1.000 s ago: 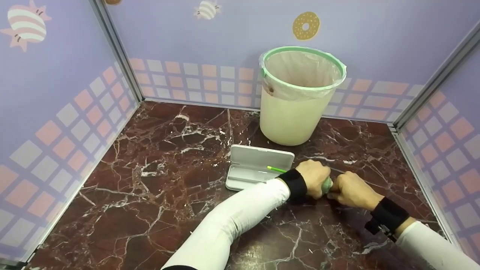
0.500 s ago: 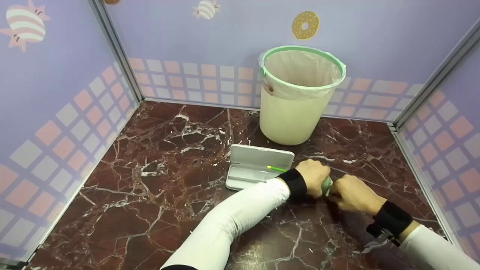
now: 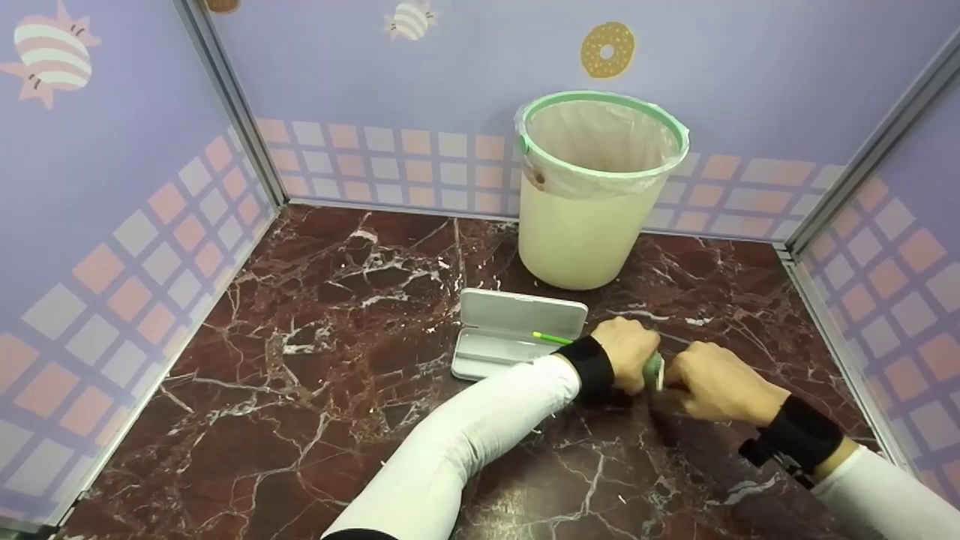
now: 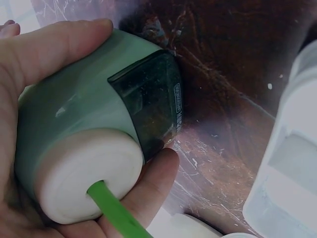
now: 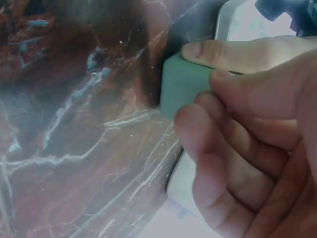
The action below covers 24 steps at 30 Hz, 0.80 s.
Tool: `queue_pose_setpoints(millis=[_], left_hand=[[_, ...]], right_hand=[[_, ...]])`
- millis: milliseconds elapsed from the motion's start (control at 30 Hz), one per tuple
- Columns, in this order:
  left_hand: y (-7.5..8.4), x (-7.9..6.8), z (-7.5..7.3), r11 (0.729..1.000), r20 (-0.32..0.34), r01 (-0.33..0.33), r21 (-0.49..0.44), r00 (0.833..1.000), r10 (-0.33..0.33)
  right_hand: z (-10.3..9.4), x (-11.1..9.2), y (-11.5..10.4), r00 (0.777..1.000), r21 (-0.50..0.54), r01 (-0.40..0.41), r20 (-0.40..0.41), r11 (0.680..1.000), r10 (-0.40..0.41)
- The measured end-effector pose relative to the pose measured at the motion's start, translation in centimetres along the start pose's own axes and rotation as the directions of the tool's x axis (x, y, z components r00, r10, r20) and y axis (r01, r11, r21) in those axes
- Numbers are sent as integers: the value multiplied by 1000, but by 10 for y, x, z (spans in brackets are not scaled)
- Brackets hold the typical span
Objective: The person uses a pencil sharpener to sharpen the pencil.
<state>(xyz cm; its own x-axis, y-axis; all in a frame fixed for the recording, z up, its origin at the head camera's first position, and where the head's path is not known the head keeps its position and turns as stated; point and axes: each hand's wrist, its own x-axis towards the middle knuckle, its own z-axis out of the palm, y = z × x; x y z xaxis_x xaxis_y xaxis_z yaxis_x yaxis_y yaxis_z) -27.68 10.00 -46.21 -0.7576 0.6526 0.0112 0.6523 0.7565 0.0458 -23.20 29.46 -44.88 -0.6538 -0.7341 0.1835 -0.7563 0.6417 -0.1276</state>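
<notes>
My left hand (image 3: 624,351) grips a rounded green pencil sharpener (image 4: 74,109) with a dark see-through shavings drawer (image 4: 148,99). A green pencil (image 4: 116,210) sits in the hole of its white round front. Beyond the left wrist in the head view, a length of green pencil (image 3: 551,338) shows above the case. On the sharpener's other side, my right hand (image 3: 720,382) has its fingers curled and pinched together at the crank. A pale strip of the crank (image 3: 660,373) shows between sharpener and hand; the fingers hide its knob.
An open white pencil case (image 3: 480,366) lies left of the left hand, lid raised, partly behind the wrist. Behind it stands a cream bin (image 3: 577,240) with a green rim and plastic liner. Patterned panels (image 3: 390,82) enclose the marbled table (image 3: 315,405).
My right hand has shifted slightly right at the crank, and the pale crank strip has come into clearer view. The left hand, sharpener and case stay in place.
</notes>
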Motion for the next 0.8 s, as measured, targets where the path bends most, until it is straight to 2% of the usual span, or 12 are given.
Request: queue_pose_setpoints(millis=[333, 667, 800], left_hand=[[0, 1, -1, 1000, 14, 1, 3, 1000, -1], [-1, 2, -2, 1000, 16, -17, -8, 1000, 17], [-2, 4, 0, 1000, 17, -15, -10, 1000, 15]], right_hand=[[-9, 1, -4, 998, -34, -56, -13, 998, 55], [-16, 1, -6, 999, -129, -39, -28, 991, 35], [-17, 2, -6, 998, -159, -40, -57, 986, 31]])
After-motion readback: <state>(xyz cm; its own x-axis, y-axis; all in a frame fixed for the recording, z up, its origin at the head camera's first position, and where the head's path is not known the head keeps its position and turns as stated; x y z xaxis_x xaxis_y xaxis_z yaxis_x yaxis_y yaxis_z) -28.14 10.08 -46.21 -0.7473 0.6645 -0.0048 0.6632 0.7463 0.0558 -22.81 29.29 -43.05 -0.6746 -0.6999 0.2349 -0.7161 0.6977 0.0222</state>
